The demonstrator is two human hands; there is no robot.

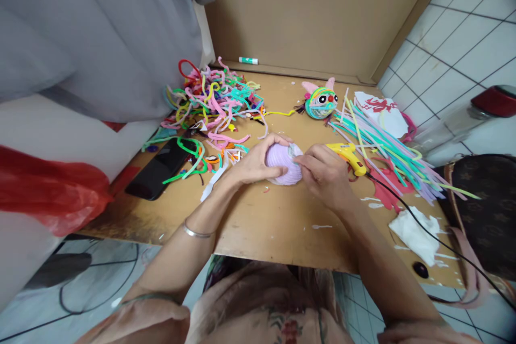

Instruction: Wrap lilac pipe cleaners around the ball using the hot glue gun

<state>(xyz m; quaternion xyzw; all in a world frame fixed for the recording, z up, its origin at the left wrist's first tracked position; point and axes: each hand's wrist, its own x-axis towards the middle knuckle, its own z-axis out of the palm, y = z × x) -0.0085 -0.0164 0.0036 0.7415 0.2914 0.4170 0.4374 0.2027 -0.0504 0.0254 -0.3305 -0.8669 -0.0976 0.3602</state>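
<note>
Two hands, both mine, close on a lilac ball (279, 160) at the middle of the table (262, 220): my left hand (252, 164) cups it, my right hand (324, 172) pinches its top. A yellow glue gun (349, 155) lies just beside, toward the right edge.

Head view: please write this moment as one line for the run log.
left hand: cups lilac ball | right hand: pinches ball's top | beside: yellow glue gun | surface: wooden table
</note>
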